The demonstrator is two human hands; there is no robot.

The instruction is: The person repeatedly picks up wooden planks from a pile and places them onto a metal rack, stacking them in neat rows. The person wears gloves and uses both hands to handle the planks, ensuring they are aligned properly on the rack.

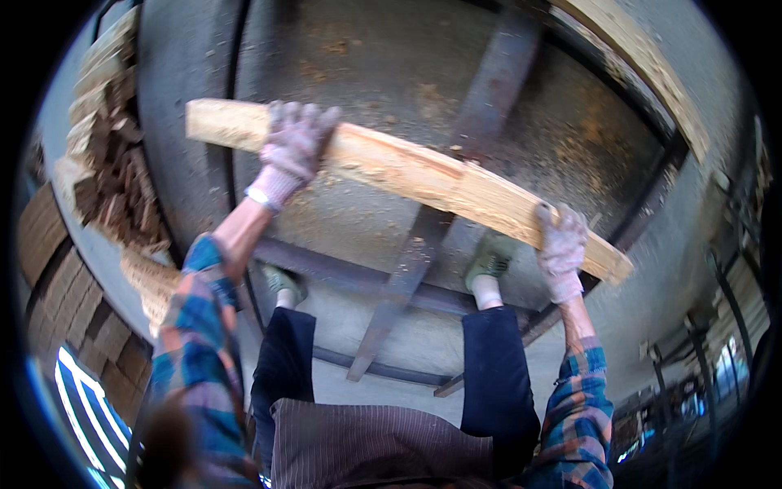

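One long board [419,173] is over a metal frame [503,77], pinched by the left hand [292,147] and right hand [562,244] near its ends. It hides part of the frame, and I can't see its underside.

A person's left hand [295,147] sits near the left end of a plank [399,171], the right hand [563,240] near its right end. Beneath the plank runs a crossbar [498,81]; on its far side, toward the right, another board [643,65]. Left of it, heaped wood pieces [126,187] and, farther out, stacked blocks [69,297]; on its near side, shoes [491,261].
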